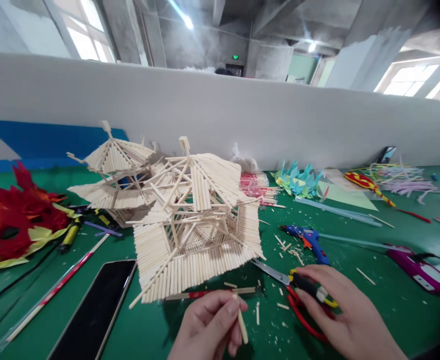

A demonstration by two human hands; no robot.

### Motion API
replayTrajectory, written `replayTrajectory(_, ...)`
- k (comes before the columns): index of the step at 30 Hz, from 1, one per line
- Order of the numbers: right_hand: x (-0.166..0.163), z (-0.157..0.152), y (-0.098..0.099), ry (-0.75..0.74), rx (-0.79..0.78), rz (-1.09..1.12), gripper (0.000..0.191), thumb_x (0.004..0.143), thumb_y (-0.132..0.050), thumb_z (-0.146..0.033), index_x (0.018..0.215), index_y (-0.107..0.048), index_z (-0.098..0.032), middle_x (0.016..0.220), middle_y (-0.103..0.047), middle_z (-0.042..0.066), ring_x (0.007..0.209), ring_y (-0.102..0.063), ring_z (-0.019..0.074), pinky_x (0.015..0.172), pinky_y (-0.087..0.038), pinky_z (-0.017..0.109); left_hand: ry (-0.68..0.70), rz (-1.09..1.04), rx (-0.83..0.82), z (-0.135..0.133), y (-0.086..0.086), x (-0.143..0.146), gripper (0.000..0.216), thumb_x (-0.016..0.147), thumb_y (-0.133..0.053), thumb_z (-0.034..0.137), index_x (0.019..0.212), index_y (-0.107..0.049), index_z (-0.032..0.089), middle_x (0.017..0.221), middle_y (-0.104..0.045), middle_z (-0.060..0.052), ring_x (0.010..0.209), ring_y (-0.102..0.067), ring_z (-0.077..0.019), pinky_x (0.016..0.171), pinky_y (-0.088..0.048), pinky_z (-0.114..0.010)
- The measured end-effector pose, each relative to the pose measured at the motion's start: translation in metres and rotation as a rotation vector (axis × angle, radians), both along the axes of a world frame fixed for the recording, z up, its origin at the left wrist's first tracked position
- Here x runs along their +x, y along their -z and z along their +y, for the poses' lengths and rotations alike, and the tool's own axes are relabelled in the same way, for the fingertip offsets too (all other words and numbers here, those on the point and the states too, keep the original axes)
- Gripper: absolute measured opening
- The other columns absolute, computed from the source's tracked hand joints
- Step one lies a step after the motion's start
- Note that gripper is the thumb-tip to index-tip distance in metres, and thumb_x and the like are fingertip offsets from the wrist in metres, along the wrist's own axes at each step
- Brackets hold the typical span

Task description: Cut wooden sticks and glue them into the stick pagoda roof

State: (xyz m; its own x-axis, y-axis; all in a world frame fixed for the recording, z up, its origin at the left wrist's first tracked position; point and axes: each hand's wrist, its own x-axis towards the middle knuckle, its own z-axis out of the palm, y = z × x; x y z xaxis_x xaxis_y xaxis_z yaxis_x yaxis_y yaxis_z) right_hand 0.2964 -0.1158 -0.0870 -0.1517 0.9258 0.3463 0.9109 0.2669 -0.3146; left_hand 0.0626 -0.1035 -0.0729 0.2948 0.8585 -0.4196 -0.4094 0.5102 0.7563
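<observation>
My left hand [212,325] pinches a short wooden stick [243,325] between thumb and fingers at the near edge of the view. My right hand [343,310] is closed around black-and-yellow-handled pliers [305,284]; their jaws are hard to make out. Under that hand lie scissors with red handles [298,312], blades pointing to the left. Just beyond my left hand stands a pavilion model [200,215] built from thin wooden sticks, its upper roof partly covered. A wrapped pair of chopsticks [220,293] lies in front of the model.
Behind at left is a second stick pavilion [116,175]. A blue glue gun [310,241] lies right, near stick offcuts [289,248]. A phone [95,310], red paper craft [13,220], bundled chopsticks [257,187], teal paper craft [298,180] and purple device [422,270] surround the work.
</observation>
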Motion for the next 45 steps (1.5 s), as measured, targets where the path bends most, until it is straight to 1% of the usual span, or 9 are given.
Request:
replayTrajectory(4, -0.048, 0.009, -0.037, -0.38, 0.186, 0.223, 0.028, 0.073, -0.061, -0.018, 0.099, -0.053, -0.021, 0.082, -0.066, 0.003, 0.073, -0.061, 0.0143, 0.064, -0.051, 0.024, -0.045, -0.059, 0.023, 0.01, -0.013, 0.003, 0.022, 0.061, -0.073, 0.033, 0.067, -0.07, 0.012, 0.045, -0.056, 0.002, 0.04, -0.044, -0.0033, 0.044, -0.03, -0.014)
replayTrajectory(7, -0.074, 0.018, -0.046, -0.496, 0.256, 0.333, 0.022, 0.069, -0.064, -0.018, 0.09, -0.056, -0.019, 0.069, -0.065, 0.002, 0.062, -0.059, 0.0137, 0.055, -0.049, 0.023, -0.071, -0.066, 0.032, 0.014, -0.019, -0.001, 0.022, 0.057, -0.076, 0.032, 0.065, -0.07, 0.012, 0.045, -0.056, 0.002, 0.043, -0.045, -0.0041, 0.045, -0.032, -0.014)
replayTrajectory(12, -0.092, 0.035, -0.05, -0.469, 0.261, 0.42, 0.003, 0.07, -0.06, -0.02, 0.07, -0.057, -0.02, 0.056, -0.058, -0.001, 0.05, -0.053, 0.0109, 0.045, -0.041, 0.019, -0.187, -0.037, 0.092, 0.022, -0.038, -0.009, 0.024, 0.051, -0.079, 0.033, 0.064, -0.07, 0.015, 0.055, -0.061, 0.0, 0.049, -0.047, -0.0063, 0.048, -0.036, -0.016)
replayTrajectory(21, -0.109, 0.056, -0.071, -0.458, 0.386, 0.433, 0.008, 0.068, -0.055, -0.014, 0.065, -0.057, -0.021, 0.053, -0.057, -0.002, 0.047, -0.052, 0.0098, 0.043, -0.04, 0.019, -0.32, 0.068, 0.291, 0.042, -0.06, -0.014, 0.021, 0.05, -0.079, 0.032, 0.056, -0.067, 0.016, 0.05, -0.056, 0.004, 0.05, -0.046, -0.0068, 0.05, -0.036, -0.018)
replayTrajectory(23, -0.108, 0.061, -0.075, -0.486, 0.379, 0.412, 0.005, 0.067, -0.058, -0.016, 0.07, -0.058, -0.02, 0.054, -0.057, -0.002, 0.048, -0.052, 0.01, 0.044, -0.04, 0.019, -0.306, 0.056, 0.273, 0.045, -0.063, -0.016, 0.021, 0.051, -0.079, 0.031, 0.055, -0.066, 0.016, 0.049, -0.055, 0.004, 0.048, -0.043, -0.0056, 0.049, -0.033, -0.017)
replayTrajectory(27, -0.102, 0.073, -0.08, -0.623, 0.39, 0.362, 0.043, 0.072, -0.062, -0.028, 0.113, -0.05, -0.02, 0.077, -0.06, 0.003, 0.063, -0.055, 0.0126, 0.052, -0.045, 0.022, -0.244, 0.006, 0.252, 0.052, -0.067, -0.02, 0.021, 0.052, -0.079, 0.029, 0.054, -0.065, 0.014, 0.048, -0.053, 0.003, 0.047, -0.039, -0.0046, 0.047, -0.029, -0.016)
replayTrajectory(29, -0.099, 0.079, -0.082, -0.64, 0.434, 0.339, 0.049, 0.076, -0.057, -0.035, 0.122, -0.044, -0.024, 0.081, -0.058, 0.003, 0.065, -0.054, 0.0135, 0.054, -0.044, 0.023, -0.219, -0.013, 0.261, 0.055, -0.066, -0.021, 0.021, 0.053, -0.079, 0.029, 0.053, -0.064, 0.013, 0.046, -0.051, 0.004, 0.046, -0.038, -0.0049, 0.047, -0.028, -0.016)
replayTrajectory(39, -0.101, 0.092, -0.095, -0.642, 0.483, 0.203, 0.041, 0.077, -0.053, -0.05, 0.108, -0.057, -0.024, 0.071, -0.059, 0.002, 0.063, -0.053, 0.0146, 0.053, -0.044, 0.025, -0.133, -0.058, 0.291, 0.062, -0.059, -0.024, 0.019, 0.057, -0.076, 0.033, 0.058, -0.067, 0.016, 0.048, -0.051, 0.004, 0.046, -0.038, -0.0054, 0.048, -0.03, -0.018)
replayTrajectory(45, -0.098, 0.097, -0.107, -0.62, 0.39, 0.223, 0.039, 0.068, -0.068, -0.03, 0.104, -0.056, -0.018, 0.084, -0.06, 0.005, 0.074, -0.056, 0.0154, 0.064, -0.047, 0.027, -0.047, -0.108, 0.282, 0.064, -0.056, -0.024, 0.024, 0.061, -0.072, 0.039, 0.07, -0.07, 0.017, 0.043, -0.045, 0.006, 0.041, -0.032, -0.0034, 0.044, -0.024, -0.018)
